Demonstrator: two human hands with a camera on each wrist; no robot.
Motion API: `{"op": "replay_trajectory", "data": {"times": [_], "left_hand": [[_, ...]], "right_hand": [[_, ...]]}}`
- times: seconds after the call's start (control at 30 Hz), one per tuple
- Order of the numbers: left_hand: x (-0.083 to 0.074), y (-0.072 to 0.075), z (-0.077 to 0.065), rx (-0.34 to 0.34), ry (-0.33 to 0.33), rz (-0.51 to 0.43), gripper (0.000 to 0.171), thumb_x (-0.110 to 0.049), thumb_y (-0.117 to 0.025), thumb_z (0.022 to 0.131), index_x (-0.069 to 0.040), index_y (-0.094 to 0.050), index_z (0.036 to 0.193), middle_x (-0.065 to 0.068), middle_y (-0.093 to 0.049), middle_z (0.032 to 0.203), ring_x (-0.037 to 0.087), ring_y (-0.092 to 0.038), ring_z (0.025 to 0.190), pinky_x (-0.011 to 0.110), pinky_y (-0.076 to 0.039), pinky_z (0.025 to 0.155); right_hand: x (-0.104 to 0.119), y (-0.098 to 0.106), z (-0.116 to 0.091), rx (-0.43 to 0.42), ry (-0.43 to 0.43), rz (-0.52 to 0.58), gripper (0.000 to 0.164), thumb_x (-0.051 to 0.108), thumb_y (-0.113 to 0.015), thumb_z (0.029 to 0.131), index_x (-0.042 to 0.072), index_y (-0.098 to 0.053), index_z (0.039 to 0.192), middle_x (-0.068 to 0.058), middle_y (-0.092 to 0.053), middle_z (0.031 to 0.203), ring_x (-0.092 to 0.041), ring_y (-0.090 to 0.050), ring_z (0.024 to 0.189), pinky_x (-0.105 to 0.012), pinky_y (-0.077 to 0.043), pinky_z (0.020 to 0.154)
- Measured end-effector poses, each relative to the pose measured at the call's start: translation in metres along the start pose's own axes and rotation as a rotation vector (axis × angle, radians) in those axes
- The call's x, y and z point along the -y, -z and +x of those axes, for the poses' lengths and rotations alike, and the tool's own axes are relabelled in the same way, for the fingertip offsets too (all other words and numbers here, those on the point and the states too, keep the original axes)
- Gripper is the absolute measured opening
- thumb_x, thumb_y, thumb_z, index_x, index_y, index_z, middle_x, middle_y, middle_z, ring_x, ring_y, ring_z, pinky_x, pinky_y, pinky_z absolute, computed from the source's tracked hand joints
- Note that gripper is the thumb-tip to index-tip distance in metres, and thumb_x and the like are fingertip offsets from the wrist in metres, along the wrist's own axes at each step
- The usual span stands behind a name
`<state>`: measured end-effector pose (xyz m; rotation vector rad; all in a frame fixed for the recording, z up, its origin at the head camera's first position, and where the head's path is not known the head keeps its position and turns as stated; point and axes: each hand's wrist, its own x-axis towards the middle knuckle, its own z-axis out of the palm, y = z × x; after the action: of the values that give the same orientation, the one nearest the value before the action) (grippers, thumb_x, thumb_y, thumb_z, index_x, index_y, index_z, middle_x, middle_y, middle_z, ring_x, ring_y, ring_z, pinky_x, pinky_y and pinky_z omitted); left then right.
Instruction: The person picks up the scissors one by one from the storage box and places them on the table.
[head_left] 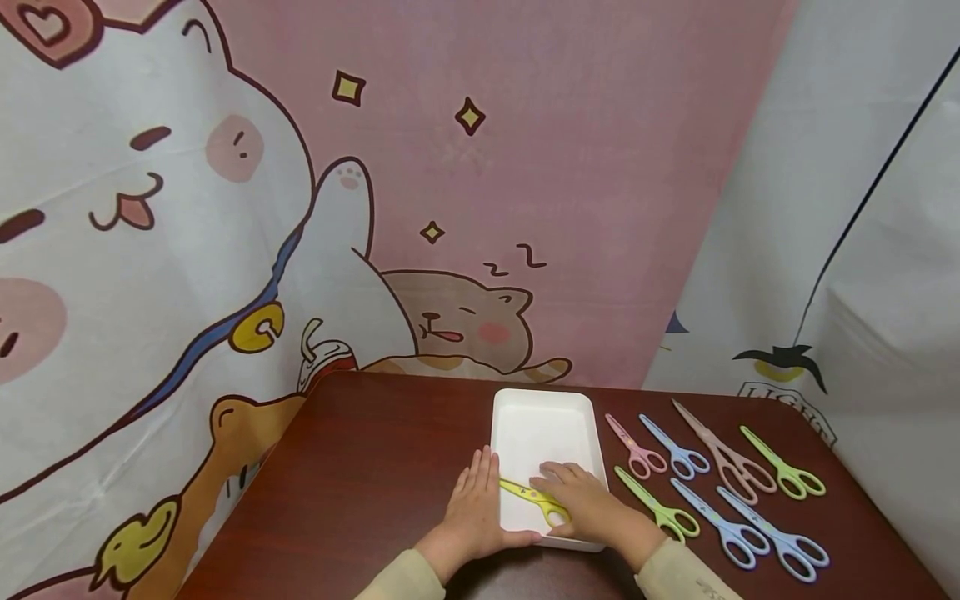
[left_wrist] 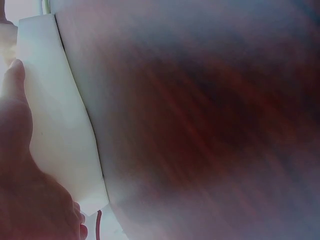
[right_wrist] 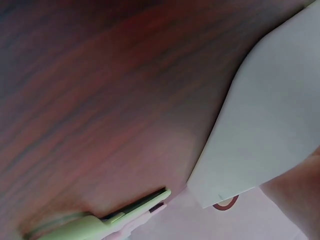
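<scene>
A pair of yellow scissors [head_left: 534, 495] lies in a white tray [head_left: 543, 417], blades pointing left and handle loops partly under my right hand. My left hand [head_left: 476, 508] lies along the tray's left side with straight fingers; its thumb stretches along the front rim. In the left wrist view, that hand rests against the tray's outer wall [left_wrist: 62, 110]. My right hand [head_left: 588, 504] reaches over the tray's right rim, fingers stretched leftward above the handle and thumb spread near the front. Most of the right hand is out of frame in the right wrist view.
Right of the tray lie several scissors: pink [head_left: 636, 448], blue [head_left: 678, 446], a larger pinkish pair [head_left: 723, 454], green [head_left: 783, 469], another green [head_left: 660, 507] and more blue ones [head_left: 727, 525]. The dark wooden table [head_left: 360, 467] backs onto a cartoon-printed cloth [head_left: 585, 208].
</scene>
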<state>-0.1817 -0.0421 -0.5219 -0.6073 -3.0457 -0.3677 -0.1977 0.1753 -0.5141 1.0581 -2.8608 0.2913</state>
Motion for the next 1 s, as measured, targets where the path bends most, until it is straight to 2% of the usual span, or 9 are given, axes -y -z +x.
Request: {"op": "replay_trajectory", "data": {"times": [0.13, 0.27, 0.47, 0.73, 0.8, 0.9, 1.0], "left_hand": [[-0.0004, 0.0005, -0.0002, 0.007, 0.006, -0.004, 0.133, -0.093, -0.041, 0.06, 0.001, -0.015, 0.15, 0.021, -0.011, 0.157, 0.033, -0.011, 0.146, 0.045, -0.022, 0.115], [-0.0002, -0.0007, 0.0003, 0.012, 0.012, -0.001, 0.134, -0.094, -0.041, 0.059, 0.001, -0.015, 0.15, 0.02, -0.01, 0.158, 0.032, -0.011, 0.146, 0.045, -0.022, 0.115], [0.0004, -0.0031, 0.0004, 0.0, 0.01, 0.01, 0.134, -0.094, -0.04, 0.059, 0.001, -0.015, 0.15, 0.02, -0.01, 0.158, 0.032, -0.012, 0.146, 0.045, -0.022, 0.114], [-0.0025, 0.0061, -0.0016, 0.014, 0.013, -0.024, 0.132, -0.091, -0.045, 0.061, 0.003, -0.016, 0.149, 0.021, -0.01, 0.157, 0.033, -0.013, 0.145, 0.046, -0.023, 0.114], [-0.0018, 0.0041, -0.0011, 0.015, 0.014, -0.016, 0.133, -0.092, -0.044, 0.061, 0.002, -0.015, 0.149, 0.02, -0.009, 0.158, 0.033, -0.012, 0.146, 0.046, -0.022, 0.114], [-0.0015, 0.0031, -0.0009, 0.012, 0.014, -0.012, 0.134, -0.093, -0.043, 0.06, 0.002, -0.015, 0.15, 0.02, -0.009, 0.158, 0.033, -0.012, 0.146, 0.046, -0.023, 0.114], [-0.0013, 0.0026, -0.0007, 0.012, 0.013, 0.0, 0.134, -0.094, -0.041, 0.059, 0.002, -0.014, 0.15, 0.02, -0.008, 0.158, 0.033, -0.012, 0.146, 0.046, -0.023, 0.114]], "right_hand": [[0.0003, 0.0031, -0.0005, -0.005, -0.001, 0.005, 0.067, 0.038, -0.081, 0.066, 0.015, -0.06, 0.125, -0.012, -0.056, 0.127, -0.03, -0.053, 0.108, -0.05, -0.047, 0.085], [0.0008, 0.0044, -0.0004, -0.003, 0.002, 0.03, 0.062, 0.038, -0.082, 0.064, 0.016, -0.064, 0.119, -0.007, -0.056, 0.117, -0.024, -0.052, 0.098, -0.04, -0.049, 0.073], [0.0015, 0.0033, 0.0009, 0.015, -0.006, 0.121, 0.058, 0.031, -0.084, 0.065, 0.012, -0.065, 0.116, -0.003, -0.053, 0.109, -0.017, -0.047, 0.091, -0.03, -0.046, 0.074], [0.0037, 0.005, 0.0034, 0.071, -0.096, 0.186, 0.05, 0.025, -0.081, 0.068, 0.01, -0.067, 0.114, 0.0, -0.051, 0.103, -0.014, -0.044, 0.087, -0.025, -0.041, 0.068], [0.0049, 0.0059, 0.0038, 0.083, -0.119, 0.186, 0.05, 0.024, -0.08, 0.069, 0.01, -0.066, 0.115, 0.0, -0.051, 0.102, -0.014, -0.044, 0.087, -0.026, -0.041, 0.068], [0.0059, 0.0068, 0.0031, 0.068, -0.136, 0.168, 0.049, 0.023, -0.08, 0.07, 0.009, -0.066, 0.115, -0.002, -0.051, 0.102, -0.016, -0.044, 0.089, -0.029, -0.042, 0.07], [0.0055, 0.0063, 0.0019, 0.009, -0.15, 0.129, 0.049, 0.022, -0.08, 0.07, 0.009, -0.066, 0.115, -0.003, -0.051, 0.103, -0.018, -0.045, 0.09, -0.032, -0.042, 0.071]]}}
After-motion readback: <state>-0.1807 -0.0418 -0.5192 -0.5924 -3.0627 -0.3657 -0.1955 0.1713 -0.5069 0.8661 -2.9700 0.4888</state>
